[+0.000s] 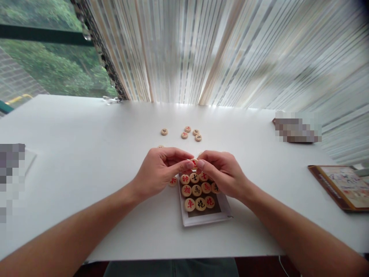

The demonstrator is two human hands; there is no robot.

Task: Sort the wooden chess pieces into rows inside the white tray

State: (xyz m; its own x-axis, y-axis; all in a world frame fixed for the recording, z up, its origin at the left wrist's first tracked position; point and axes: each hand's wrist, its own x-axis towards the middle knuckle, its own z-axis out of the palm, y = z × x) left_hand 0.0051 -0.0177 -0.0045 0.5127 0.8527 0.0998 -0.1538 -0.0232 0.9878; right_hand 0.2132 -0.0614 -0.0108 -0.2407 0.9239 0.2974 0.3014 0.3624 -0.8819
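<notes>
Between the fingertips of my left hand [161, 169] and my right hand [223, 171] is a round wooden chess piece [195, 164] with a red character. Both hands pinch it from opposite sides, just above the far end of a white-bordered board [204, 221]. On the board, rows of round pieces with red or black characters lie flat, among them a black-character piece [200, 204] in the nearest row. My right hand partly covers the pieces at the right. Beside the board's left edge, under my left hand, lies another red-character piece [172, 181].
Farther back on the white table [115, 130] lie several loose pieces, including one alone [164, 132] and a red one [184, 135]. A brown framed item [343, 188] is at the right, with a blurred object [298, 129] behind it. Striped curtains hang beyond the table.
</notes>
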